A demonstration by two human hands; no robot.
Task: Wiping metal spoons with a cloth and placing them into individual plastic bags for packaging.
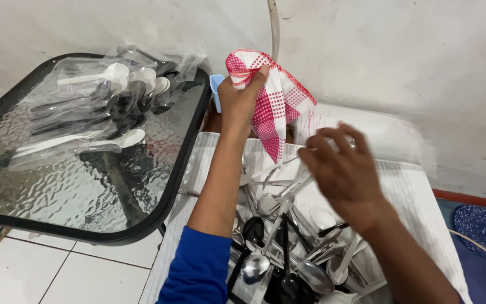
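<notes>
My left hand [242, 97] is raised near the wall, gripping a bunched red-and-white checked cloth [277, 107] that hangs down to the right. My right hand [344, 169] is lower and blurred, its fingers closed around the handle of a metal spoon [274, 198] that slants down to the left. Under both hands lies a heap of cutlery [288, 253]: several metal spoons mixed with black and white plastic ones, on a white ribbed surface [417, 197].
On the left stands a glass-topped table [74, 186] with a black rim, bearing spoons in clear plastic wrappers [102, 95]. A light blue cup [216, 90] sits behind my left hand. A white pipe [274, 28] runs up the wall. A blue mat [482, 225] lies at right.
</notes>
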